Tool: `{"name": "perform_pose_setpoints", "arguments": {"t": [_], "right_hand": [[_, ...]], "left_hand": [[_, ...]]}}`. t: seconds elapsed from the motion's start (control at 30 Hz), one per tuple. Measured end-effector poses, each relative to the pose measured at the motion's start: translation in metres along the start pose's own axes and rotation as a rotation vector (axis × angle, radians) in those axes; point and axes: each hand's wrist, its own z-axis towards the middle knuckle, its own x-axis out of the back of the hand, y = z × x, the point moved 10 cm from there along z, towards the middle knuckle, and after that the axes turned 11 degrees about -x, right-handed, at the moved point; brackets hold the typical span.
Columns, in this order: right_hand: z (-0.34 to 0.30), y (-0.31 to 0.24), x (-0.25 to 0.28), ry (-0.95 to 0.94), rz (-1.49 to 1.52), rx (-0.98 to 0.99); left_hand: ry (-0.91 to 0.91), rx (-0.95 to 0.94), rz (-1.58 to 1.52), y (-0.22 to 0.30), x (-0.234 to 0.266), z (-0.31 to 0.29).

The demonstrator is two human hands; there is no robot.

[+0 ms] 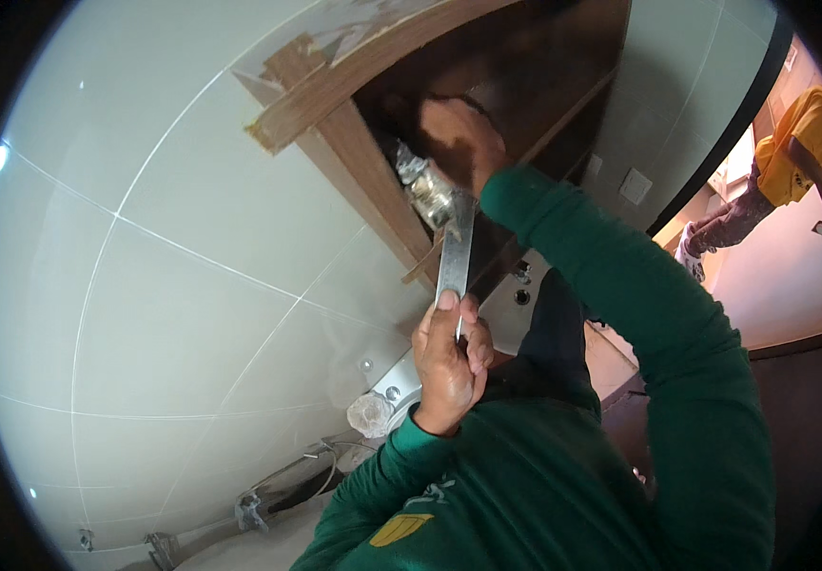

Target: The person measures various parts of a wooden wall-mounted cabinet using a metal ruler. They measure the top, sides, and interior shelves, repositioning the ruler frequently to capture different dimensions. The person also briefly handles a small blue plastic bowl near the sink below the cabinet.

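My left hand (449, 357) is closed round the lower end of a flat silvery metal strip (456, 262), thumb on its face. At the strip's upper end sits a lumpy, pale, shiny bundle (430, 195) that looks like crumpled plastic; its contents cannot be made out. Just above it, my right hand (466, 143) reaches into a dark brown recess (544, 76), bent at the wrist. Its fingers curl in shadow, and anything in them is hidden. Beside the bundle runs a wooden frame (363, 171) with crossing strips.
Large pale tiles (192, 266) cover the wall on the left. A white basin (506, 314) with a dark tap lies below the frame. A plastic-wrapped fitting (370, 414) sits near my left elbow. On the right, beyond a doorway, stands a person in a yellow top (799, 143).
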Motion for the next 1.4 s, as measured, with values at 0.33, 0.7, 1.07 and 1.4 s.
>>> {"name": "perform_pose_setpoints", "arguments": {"t": [0.33, 0.7, 1.07, 1.4], "right_hand": [[0.006, 0.002, -0.003, -0.115, -0.15, -0.104], [-0.031, -0.018, 0.071, -0.038, 0.393, 0.17], [-0.112, -0.031, 0.032, -0.33, -0.081, 0.485], [-0.113, -0.045, 0.055, -0.16, -0.125, 0.394]], "left_hand": [[-0.099, 0.07, 0.24, 0.027, 0.019, 0.015], [-0.318, -0.04, 0.969, 0.041, 0.031, -0.044], [0.088, -0.279, 0.959, 0.058, 0.108, -0.141], [0.212, -0.338, 0.936, 0.08, 0.118, -0.142]]}}
